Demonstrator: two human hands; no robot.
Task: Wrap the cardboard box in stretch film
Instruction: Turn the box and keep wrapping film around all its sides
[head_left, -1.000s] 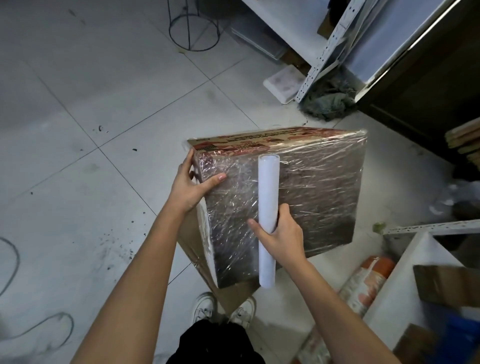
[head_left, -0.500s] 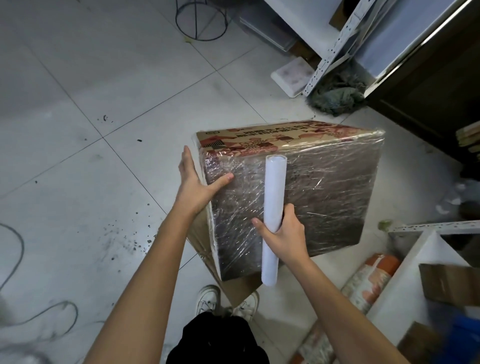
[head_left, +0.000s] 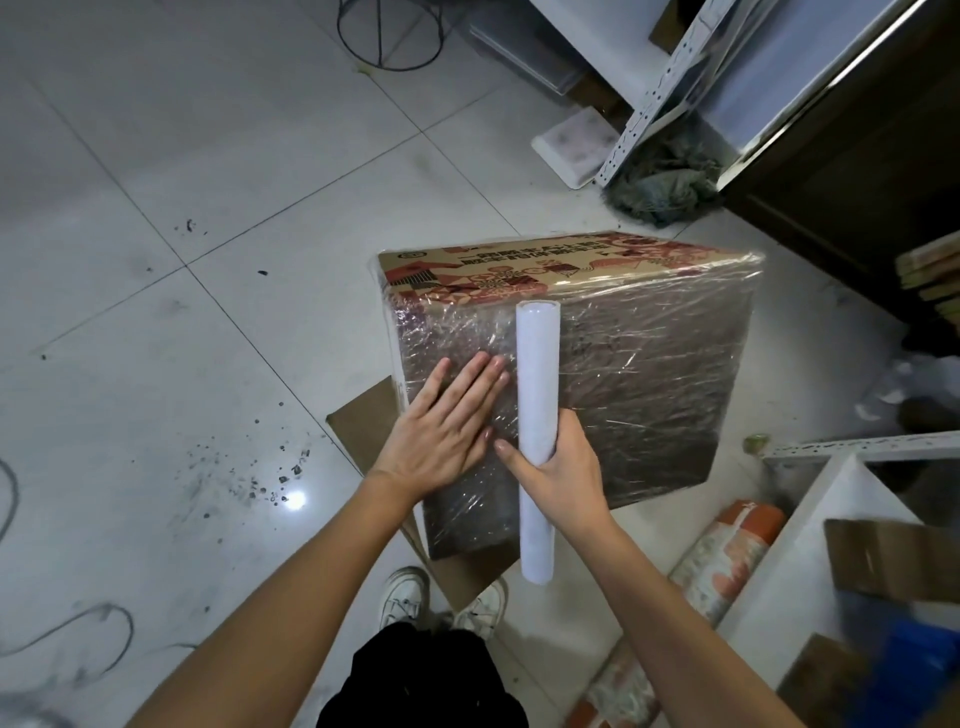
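Flattened with its fingers together and straight, my left hand (head_left: 451, 427) is lying palm-down on the near face of the big brown cardboard box (head_left: 639, 395), gripping nothing, pressing on the shiny clear stretch film (head_left: 654, 364) that is covering that face in wrinkled layers. That box is sitting tilted on the pale grey tiled floor (head_left: 171, 218), one printed red-and-tan side turned up and away from me, its lower near corner resting over a flat piece of plain brown cardboard (head_left: 363, 421) that is lying on the tiles. Just right of my left hand, the long white roll of stretch film (head_left: 536, 415) is standing nearly upright against the wrapped face, its top reaching the box's upper edge and its bottom hanging below the box's lower edge. My right hand (head_left: 558, 467) is closing around the lower half of this roll, fingers curled behind it and thumb across the front, clamping it firmly. Below the box, my two white sneakers (head_left: 405, 597) are showing on the tiles, partly tucked under the cardboard sheet. Near the top edge, a thin black wire ring stand (head_left: 389, 31) is standing on the floor, well apart from the box.
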